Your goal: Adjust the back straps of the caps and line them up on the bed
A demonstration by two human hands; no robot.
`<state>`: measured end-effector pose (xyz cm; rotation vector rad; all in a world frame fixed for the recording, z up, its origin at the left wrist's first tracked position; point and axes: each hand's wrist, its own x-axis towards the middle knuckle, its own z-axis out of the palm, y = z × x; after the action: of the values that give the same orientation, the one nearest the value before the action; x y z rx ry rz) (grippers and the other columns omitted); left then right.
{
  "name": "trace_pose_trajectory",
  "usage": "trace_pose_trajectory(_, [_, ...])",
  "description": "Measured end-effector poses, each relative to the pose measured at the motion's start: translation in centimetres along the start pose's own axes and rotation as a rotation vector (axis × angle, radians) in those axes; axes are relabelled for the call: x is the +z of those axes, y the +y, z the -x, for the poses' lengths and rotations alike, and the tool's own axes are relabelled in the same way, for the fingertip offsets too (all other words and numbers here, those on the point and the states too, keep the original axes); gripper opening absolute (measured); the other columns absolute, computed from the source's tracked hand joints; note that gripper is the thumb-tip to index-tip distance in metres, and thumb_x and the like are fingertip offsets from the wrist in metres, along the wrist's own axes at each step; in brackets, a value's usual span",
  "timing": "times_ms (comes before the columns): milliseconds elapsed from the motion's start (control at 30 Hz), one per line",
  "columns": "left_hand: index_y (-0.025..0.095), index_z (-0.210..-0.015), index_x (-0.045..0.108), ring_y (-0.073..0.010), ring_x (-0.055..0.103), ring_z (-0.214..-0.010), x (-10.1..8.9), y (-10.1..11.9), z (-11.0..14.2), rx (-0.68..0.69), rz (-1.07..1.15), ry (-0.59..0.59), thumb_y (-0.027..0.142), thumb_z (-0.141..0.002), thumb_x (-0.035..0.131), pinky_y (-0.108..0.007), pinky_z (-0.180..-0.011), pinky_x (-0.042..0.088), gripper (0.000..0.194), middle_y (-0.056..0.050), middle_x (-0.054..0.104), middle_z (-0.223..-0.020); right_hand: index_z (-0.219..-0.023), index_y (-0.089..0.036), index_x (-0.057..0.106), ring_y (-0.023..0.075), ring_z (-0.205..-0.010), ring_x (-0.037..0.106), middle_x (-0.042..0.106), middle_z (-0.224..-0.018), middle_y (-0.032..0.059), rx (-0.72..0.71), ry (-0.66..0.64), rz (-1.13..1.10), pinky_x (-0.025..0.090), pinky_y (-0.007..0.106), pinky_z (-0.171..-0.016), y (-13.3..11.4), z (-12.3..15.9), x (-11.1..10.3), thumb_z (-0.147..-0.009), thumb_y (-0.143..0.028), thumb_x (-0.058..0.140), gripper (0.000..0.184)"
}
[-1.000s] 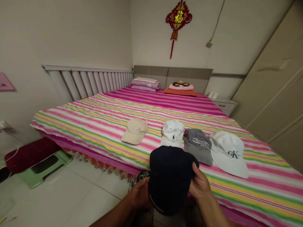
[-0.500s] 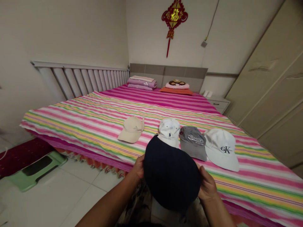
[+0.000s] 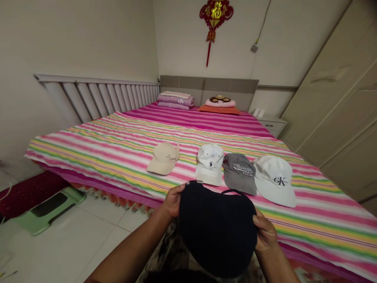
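A dark navy hat point(image 3: 218, 228) is held up between both hands just off the bed's near edge, with a thin dark strap showing along its top. My left hand point(image 3: 174, 199) pinches its left edge, thumb on top. At the opposite edge, my right hand point(image 3: 265, 231) is closed on the brim or side; I cannot tell which. Beyond it on the bed lie a beige cap point(image 3: 163, 159), a white cap point(image 3: 209, 163) with a small dark emblem, a grey cap point(image 3: 239, 173) with lettering, and a larger white cap point(image 3: 274, 181) marked CK.
The bed point(image 3: 103, 139) has a striped cover, with folded purple bedding point(image 3: 176, 101) and a pink-and-orange stack point(image 3: 220, 107) at the headboard. A green stool point(image 3: 48, 212) stands on the tiled floor at left. A white nightstand point(image 3: 272, 125) and wardrobe point(image 3: 332, 106) are at right.
The navy hat has tilted and dropped slightly, so its top strap now shows and the small white cap is uncovered. Both hands keep hold. The view has shifted a little.
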<state>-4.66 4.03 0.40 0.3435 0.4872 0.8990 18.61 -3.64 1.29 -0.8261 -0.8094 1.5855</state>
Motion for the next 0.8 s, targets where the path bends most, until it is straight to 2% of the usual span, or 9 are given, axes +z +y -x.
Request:
trace_pose_trajectory(100, [0.013, -0.067, 0.06, -0.0164, 0.06, -0.056, 0.1, -0.1, 0.0, 0.008, 0.008, 0.001, 0.019, -0.065, 0.054, -0.034, -0.074, 0.045, 0.009, -0.002, 0.062, -0.056, -0.082, -0.02, 0.063, 0.0304, -0.072, 0.066, 0.07, -0.072, 0.0099, 0.012, -0.004, 0.006, 0.046, 0.047, -0.076, -0.2, 0.3, 0.3, -0.045, -0.035, 0.072, 0.04])
trace_pose_trajectory(233, [0.012, -0.073, 0.06, -0.0162, 0.059, -0.057, 0.0, -0.3, -0.1, 0.033, -0.107, -0.122, 0.02, -0.061, 0.062, -0.03, -0.064, 0.045, 0.015, -0.003, 0.063, -0.062, -0.072, -0.021, 0.061, 0.0219, -0.052, 0.063, 0.065, -0.055, 0.003, -0.017, -0.008, -0.02, 0.049, 0.04, -0.067, -0.2, 0.6, 0.2, -0.044, -0.043, 0.074, 0.038])
trace_pose_trajectory(333, [0.011, -0.072, 0.06, -0.0144, 0.057, -0.053, 0.2, -0.2, 0.0, 0.069, -0.217, -0.209, 0.018, -0.054, 0.067, -0.027, -0.058, 0.043, 0.02, -0.004, 0.062, -0.063, -0.072, -0.021, 0.059, 0.0147, -0.042, 0.057, 0.059, -0.05, -0.0018, 0.009, -0.032, -0.071, 0.048, 0.028, -0.052, -0.3, 0.8, 0.2, -0.045, -0.035, 0.076, 0.035])
trace_pose_trajectory(433, [0.011, -0.065, 0.06, -0.0125, 0.053, -0.048, 0.5, 0.1, 0.1, 0.069, -0.277, -0.247, 0.016, -0.049, 0.067, -0.025, -0.053, 0.04, 0.018, -0.004, 0.059, -0.058, -0.067, -0.021, 0.057, 0.0116, -0.044, 0.054, 0.057, -0.053, -0.0029, 0.077, -0.119, -0.149, 0.042, 0.021, -0.044, -0.3, 1.0, 0.2, -0.045, -0.027, 0.076, 0.03])
trace_pose_trajectory(567, [0.01, -0.063, 0.059, -0.0122, 0.052, -0.047, 1.3, 0.4, 0.3, 0.04, -0.345, -0.266, 0.016, -0.049, 0.065, -0.024, -0.052, 0.039, 0.017, -0.004, 0.058, -0.056, -0.068, -0.02, 0.055, 0.0101, -0.046, 0.05, 0.053, -0.059, -0.0024, 0.078, -0.2, -0.191, 0.039, 0.02, -0.044, 0.0, 1.1, 0.3, -0.047, -0.033, 0.075, 0.032])
trace_pose_trajectory(700, [0.01, -0.066, 0.061, -0.0126, 0.054, -0.049, 2.0, 0.3, 0.8, -0.004, -0.365, -0.274, 0.018, -0.048, 0.07, -0.024, -0.052, 0.04, 0.021, -0.004, 0.061, -0.058, -0.06, -0.02, 0.047, 0.0103, -0.045, 0.043, 0.047, -0.058, -0.002, 0.016, -0.168, -0.105, 0.036, 0.023, -0.045, 0.2, 1.4, 0.6, -0.057, -0.045, 0.067, 0.032])
trace_pose_trajectory(800, [0.01, -0.069, 0.063, -0.011, 0.054, -0.049, 2.4, 0.2, 1.0, -0.023, -0.37, -0.262, 0.019, -0.049, 0.073, -0.021, -0.05, 0.04, 0.024, -0.004, 0.063, -0.059, -0.052, -0.02, 0.042, 0.0121, -0.047, 0.04, 0.043, -0.053, -0.0013, -0.018, -0.166, -0.016, 0.035, 0.024, -0.045, 0.0, 1.4, 1.2, -0.057, -0.047, 0.066, 0.036])
